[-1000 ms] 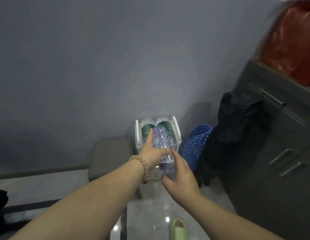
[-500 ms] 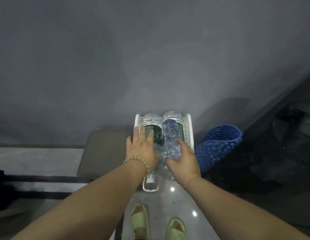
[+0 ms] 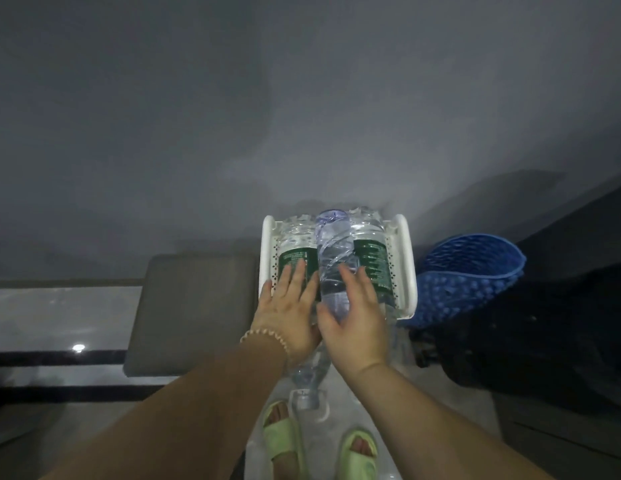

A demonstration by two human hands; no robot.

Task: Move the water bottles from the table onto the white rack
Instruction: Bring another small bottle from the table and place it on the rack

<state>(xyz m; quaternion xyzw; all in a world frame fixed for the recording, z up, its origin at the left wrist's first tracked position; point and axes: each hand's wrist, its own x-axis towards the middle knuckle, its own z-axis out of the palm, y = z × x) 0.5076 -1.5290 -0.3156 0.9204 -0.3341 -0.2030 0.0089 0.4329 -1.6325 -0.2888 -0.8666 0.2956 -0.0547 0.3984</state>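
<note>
Bottles fill the white rack (image 3: pixel 406 271) from rim to rim: two green-labelled ones (image 3: pixel 295 261) lie side by side, and the clear bottle (image 3: pixel 333 265) rests in the groove on top between them. My left hand (image 3: pixel 288 317) lies flat and open on the left bottle; my right hand (image 3: pixel 354 313) spreads loosely against the clear bottle's lower end, fingers uncurled. A grey stool (image 3: pixel 191 313) stands just left of the rack, a blue basket (image 3: pixel 468 275) just right.
</note>
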